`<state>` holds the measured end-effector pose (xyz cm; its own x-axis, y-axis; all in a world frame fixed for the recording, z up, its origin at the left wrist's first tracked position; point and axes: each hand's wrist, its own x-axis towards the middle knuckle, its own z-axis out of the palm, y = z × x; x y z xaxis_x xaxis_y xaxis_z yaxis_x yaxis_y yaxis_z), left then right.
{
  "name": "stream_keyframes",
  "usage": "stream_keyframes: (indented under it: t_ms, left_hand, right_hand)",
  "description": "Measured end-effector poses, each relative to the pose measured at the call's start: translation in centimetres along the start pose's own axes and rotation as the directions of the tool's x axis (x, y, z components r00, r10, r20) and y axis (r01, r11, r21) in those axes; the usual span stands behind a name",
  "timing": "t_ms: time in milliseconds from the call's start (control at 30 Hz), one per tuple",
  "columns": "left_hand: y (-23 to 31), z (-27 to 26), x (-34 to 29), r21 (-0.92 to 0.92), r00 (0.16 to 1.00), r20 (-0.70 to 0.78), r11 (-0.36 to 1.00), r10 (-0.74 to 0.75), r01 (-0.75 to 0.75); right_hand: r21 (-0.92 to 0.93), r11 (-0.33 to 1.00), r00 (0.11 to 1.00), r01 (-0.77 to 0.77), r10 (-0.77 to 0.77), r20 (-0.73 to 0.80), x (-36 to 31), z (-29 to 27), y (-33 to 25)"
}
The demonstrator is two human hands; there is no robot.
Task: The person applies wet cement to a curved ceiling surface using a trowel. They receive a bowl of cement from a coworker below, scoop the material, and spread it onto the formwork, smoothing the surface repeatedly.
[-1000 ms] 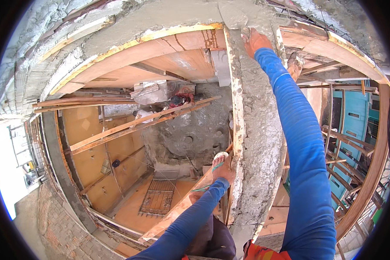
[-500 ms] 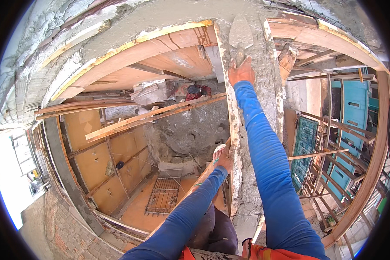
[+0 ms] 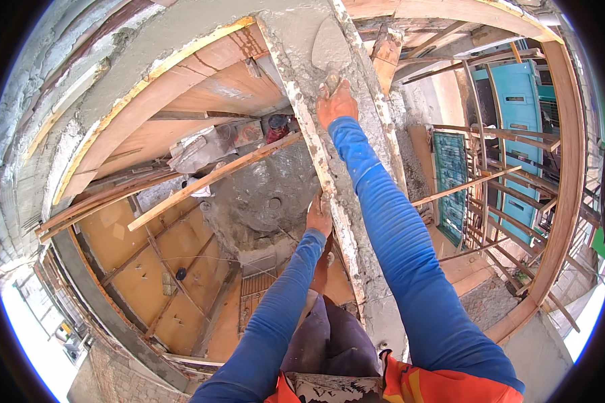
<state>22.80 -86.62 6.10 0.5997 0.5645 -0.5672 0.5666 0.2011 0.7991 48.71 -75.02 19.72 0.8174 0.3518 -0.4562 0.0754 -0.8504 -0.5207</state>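
My right hand (image 3: 337, 104) is closed round the handle of a pointed trowel (image 3: 331, 46). Its cement-coated blade lies flat on wet grey concrete (image 3: 356, 151) that fills a narrow beam form. Closer to me, my left hand (image 3: 319, 213) grips the left side board (image 3: 309, 131) of that form. Part of its fingers is hidden against the board. Splashes of cement cover both side boards' top edges.
Left of the beam is a deep opening, crossed by a long timber (image 3: 212, 181). Down inside, another person (image 3: 277, 127) is partly visible. Timber props (image 3: 484, 154) and a teal panel (image 3: 523, 161) stand lower right. A wooden block (image 3: 386, 57) leans beside the form.
The view has turned, shifting the scene leftward. My right hand and the trowel have come back along the beam toward me. A foot seen beside my left hand no longer shows there.
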Motion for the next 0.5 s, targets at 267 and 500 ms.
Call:
stream_keyframes:
  t_ms: [267, 500]
  left_hand:
    - [-7.3, -0.2, 1.6, 0.121, 0.998, -0.024, 0.991, 0.053, -0.05]
    - [-6.8, 1.5, 2.2, -0.552, 0.956, 0.259, 0.791, -0.136, 0.262]
  right_hand:
    - [0.253, 0.952, 0.982, -0.174, 0.186, -0.022, -13.0, 4.6, 5.4]
    - [0.176, 0.979, 0.993, -0.101, 0.11, -0.041, -9.0, 5.9, 3.6]
